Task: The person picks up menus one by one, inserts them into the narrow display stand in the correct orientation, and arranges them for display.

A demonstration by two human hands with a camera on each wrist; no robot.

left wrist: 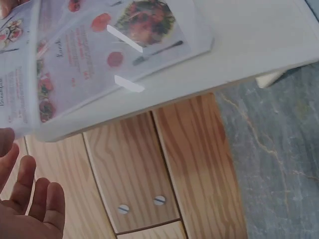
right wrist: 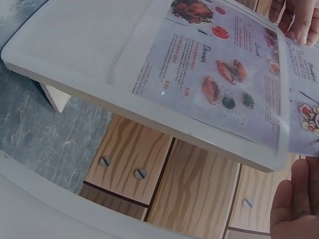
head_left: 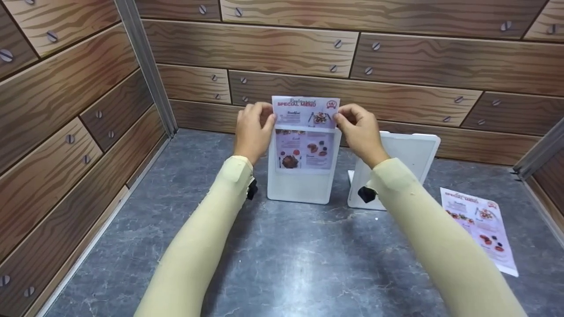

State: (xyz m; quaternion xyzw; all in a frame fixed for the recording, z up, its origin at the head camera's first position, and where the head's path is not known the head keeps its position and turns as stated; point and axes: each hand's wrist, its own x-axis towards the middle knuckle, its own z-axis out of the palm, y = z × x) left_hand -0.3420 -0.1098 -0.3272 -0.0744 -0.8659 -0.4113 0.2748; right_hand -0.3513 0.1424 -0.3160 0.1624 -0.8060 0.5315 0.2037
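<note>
A printed menu sheet stands partly inside a white upright menu holder, its top portion sticking out above the holder's upper edge. My left hand pinches the sheet's left edge between thumb and fingers. On the opposite side my right hand pinches its right edge. In the right wrist view the menu's lower part shows behind the clear front, with bare white holder below it. The left wrist view shows the left hand's fingers beside the holder's top corner.
Right of this holder stands a second white menu holder, partly hidden by my right hand and sleeve. Another menu sheet lies on the grey marbled table at the right. Wood-patterned walls enclose the back and sides.
</note>
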